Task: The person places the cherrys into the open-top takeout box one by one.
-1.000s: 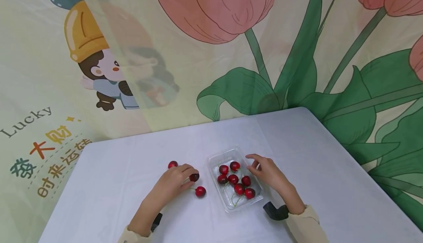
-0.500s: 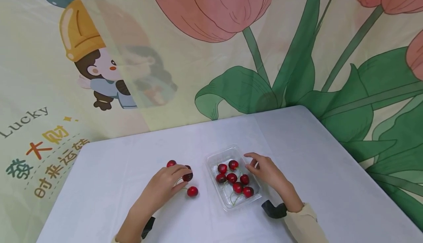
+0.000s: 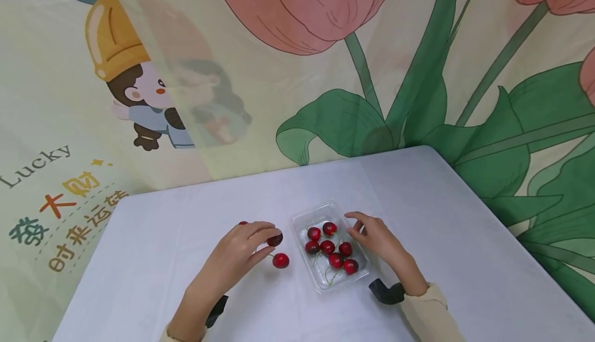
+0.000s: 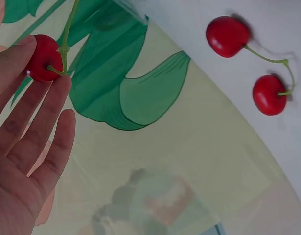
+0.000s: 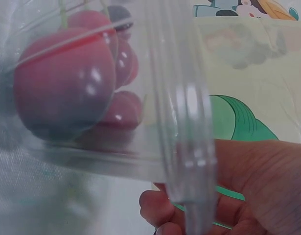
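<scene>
Between thumb and fingertips, my left hand point(image 3: 239, 249) pinches a dark red cherry point(image 3: 275, 239). A brighter cherry point(image 3: 281, 260) hangs from a stem just below it, over a soft shadow on the cloth. The left wrist view shows the pinched cherry point(image 4: 42, 58) with its green stem running upward. Another cherry point(image 3: 243, 223) is mostly hidden behind the left hand; a stem-joined pair of cherries point(image 4: 228, 36) lies on the table in the left wrist view. My right hand point(image 3: 375, 236), fingers loosely bent, rests by the right rim of the clear plastic box point(image 3: 321, 286).
Several cherries point(image 3: 327, 247) with stems lie inside the box. White cloth covers the table point(image 3: 186, 218), whose far edge meets a printed backdrop point(image 3: 255, 161) with tulips and a cartoon figure. Black wrist mounts point(image 3: 387, 291) sit under the wrists.
My left hand shifted slightly left, then back right and a little up, raising the pinched cherry with the other one dangling. My right hand and the box have stayed put.
</scene>
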Motion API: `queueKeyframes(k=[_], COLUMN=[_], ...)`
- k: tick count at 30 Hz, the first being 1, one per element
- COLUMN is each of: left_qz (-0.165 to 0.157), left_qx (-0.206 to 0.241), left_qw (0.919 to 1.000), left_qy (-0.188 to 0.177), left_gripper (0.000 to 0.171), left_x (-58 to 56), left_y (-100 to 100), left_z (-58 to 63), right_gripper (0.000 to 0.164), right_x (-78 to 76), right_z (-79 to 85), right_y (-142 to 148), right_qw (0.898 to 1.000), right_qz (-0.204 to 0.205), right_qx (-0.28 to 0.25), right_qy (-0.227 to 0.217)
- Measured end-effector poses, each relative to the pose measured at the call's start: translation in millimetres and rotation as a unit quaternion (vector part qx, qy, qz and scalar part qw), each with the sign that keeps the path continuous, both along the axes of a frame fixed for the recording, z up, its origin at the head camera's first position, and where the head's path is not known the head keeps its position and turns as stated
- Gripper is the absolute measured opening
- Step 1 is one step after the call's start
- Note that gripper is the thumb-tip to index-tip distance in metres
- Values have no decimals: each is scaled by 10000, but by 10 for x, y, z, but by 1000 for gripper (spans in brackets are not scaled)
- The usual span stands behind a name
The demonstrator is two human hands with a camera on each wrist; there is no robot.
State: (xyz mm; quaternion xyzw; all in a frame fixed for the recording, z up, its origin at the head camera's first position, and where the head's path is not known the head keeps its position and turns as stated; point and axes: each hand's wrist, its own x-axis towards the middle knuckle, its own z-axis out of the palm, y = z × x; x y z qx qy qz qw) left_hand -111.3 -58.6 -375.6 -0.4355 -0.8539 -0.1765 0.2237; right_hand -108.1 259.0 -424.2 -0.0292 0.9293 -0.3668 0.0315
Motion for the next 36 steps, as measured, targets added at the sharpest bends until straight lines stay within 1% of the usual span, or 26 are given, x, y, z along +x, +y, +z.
queueKeyframes(k=[6, 11, 19, 25, 29, 33, 36], left_qz=[-103, -317, -568, -754, -888, -1008, -1050], left_qx=[80, 214, 205, 159, -7, -206, -319], left_qw=[9999, 9992, 9981, 9970, 9959, 9944, 9932], left_qy=[-10, 85, 95, -105, -157, -229, -381], left_gripper=[40, 40, 42, 41, 39, 39, 37], left_x=[2, 8, 51, 57, 46, 12, -15], left_y=[97, 175, 331, 507, 622, 714, 767], left_z=[61, 87, 111, 122, 101, 45, 3], right_gripper=[39, 39, 39, 39, 39, 39, 38], right_x=[-7, -12, -17, -18, -18, -13, -6], right_z=[5, 10, 7, -3, -5, -8, -10], right_y=[-4, -1, 7, 6, 2, 6, 5], right_qw=[10000, 10000, 10000, 10000, 10000, 10000, 9999], right_qz=[10, -10, -35, -12, 6, 32, 100], right_qx=[-6, 18, 30, 40, 13, -20, -24], right_qy=[17, 5, -17, 20, 13, 21, 77])
